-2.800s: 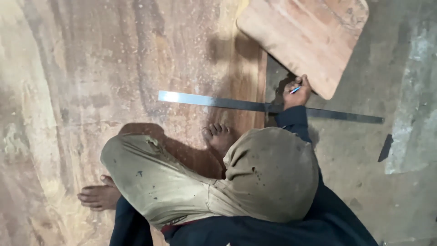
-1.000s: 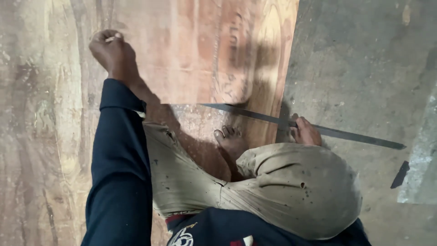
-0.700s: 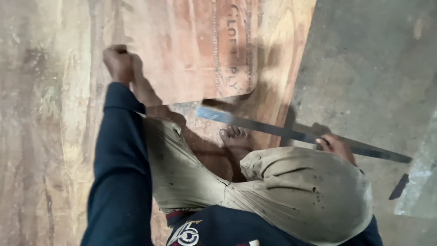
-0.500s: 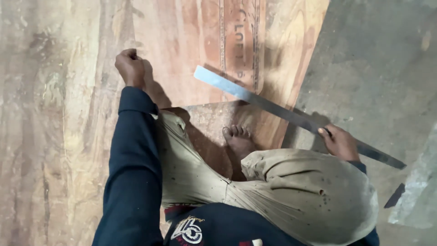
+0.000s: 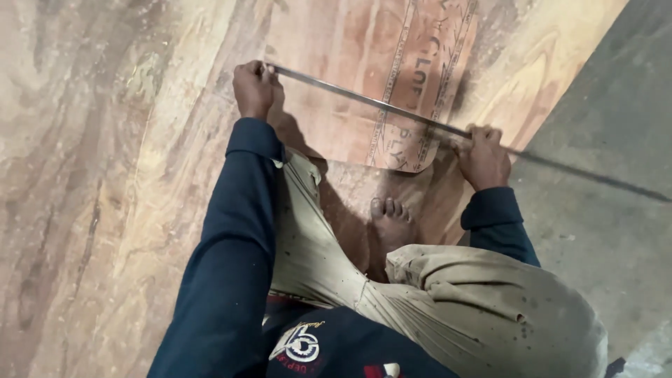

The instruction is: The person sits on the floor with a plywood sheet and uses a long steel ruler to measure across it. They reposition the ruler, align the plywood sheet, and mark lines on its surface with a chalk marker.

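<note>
I'm looking down over my own knees at a big plywood sheet lying on the floor, with bare concrete floor off to the right. My left hand has its grip closed around the far-left end of a long metal straightedge, fingers curled over it. My right hand is clamped down on the same straightedge further right, near the sheet's right edge, knuckles up. The straightedge runs diagonally from upper left to lower right, tipped thin-edge-up as far as I can tell, and its tail carries on past the sheet over the concrete.

My bare foot is planted on the wood just near of the straightedge, between my two arms.

As for progress, I judge this is positioning only: the straightedge is held over the reddish printed panel of the sheet but does not look pressed flat. I can't see any drawn line or cut beside it, and I see no pencil or blade in either hand. Marking looks undone.
</note>
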